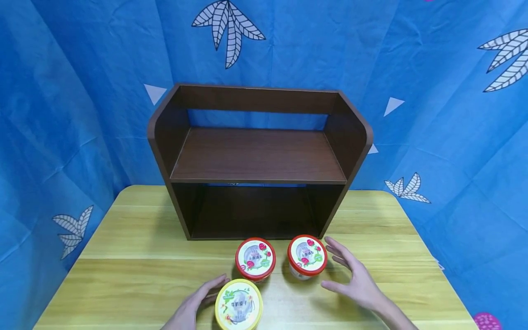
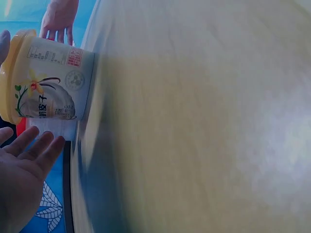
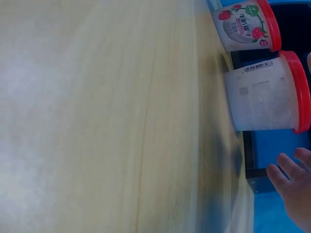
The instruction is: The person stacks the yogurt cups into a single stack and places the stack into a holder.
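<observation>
A yellow-lidded tub (image 1: 239, 304) stands near the table's front edge. My left hand (image 1: 197, 302) is along its left side, fingers spread; in the left wrist view the fingertips (image 2: 57, 143) are just short of its white wall. Behind that tub is a red-lidded tub (image 1: 255, 258) with strawberries printed on the lid. A second red-lidded tub (image 1: 307, 255) stands to its right, in front of the shelf. My right hand (image 1: 354, 279) is held at this tub's right side, thumb and fingers apart, with a gap showing between them and the tub.
A dark brown two-level shelf (image 1: 257, 181) stands at the back of the wooden table (image 1: 136, 275). Its lower front edge lies just behind the red-lidded tubs. A blue patterned cloth (image 1: 82, 114) hangs behind and at both sides.
</observation>
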{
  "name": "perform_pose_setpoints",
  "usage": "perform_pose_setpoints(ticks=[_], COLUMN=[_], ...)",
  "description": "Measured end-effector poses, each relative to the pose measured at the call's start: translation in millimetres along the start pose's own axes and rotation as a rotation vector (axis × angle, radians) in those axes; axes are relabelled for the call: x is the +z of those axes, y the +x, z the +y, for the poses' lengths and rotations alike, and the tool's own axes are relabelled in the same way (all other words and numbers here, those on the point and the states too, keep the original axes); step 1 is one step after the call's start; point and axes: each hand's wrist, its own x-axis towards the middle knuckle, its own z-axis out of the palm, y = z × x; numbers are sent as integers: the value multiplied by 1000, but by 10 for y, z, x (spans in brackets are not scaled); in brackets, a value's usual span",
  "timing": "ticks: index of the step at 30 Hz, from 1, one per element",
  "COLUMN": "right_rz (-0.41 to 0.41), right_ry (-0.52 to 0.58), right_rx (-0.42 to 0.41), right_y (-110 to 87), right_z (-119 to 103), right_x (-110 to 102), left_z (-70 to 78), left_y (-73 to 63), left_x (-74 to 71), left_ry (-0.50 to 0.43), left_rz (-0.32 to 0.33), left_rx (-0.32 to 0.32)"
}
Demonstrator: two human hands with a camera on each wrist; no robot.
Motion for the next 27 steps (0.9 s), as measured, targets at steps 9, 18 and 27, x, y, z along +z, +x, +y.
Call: perform_pose_setpoints(ticks=[9,18,27], right_rz=[-37,-42,-50], right_ry=[52,81,130], right_rx=[24,65,56], right_y=[82,147,185], right_z=[93,110,177], right_x=[71,132,174], left_z=[54,57,19], left_y=[24,34,24], left_x=[37,62,78], left_ry=[-78,-134,-123], left_rz=[2,-5,4], left_rx=[-138,-186,-152])
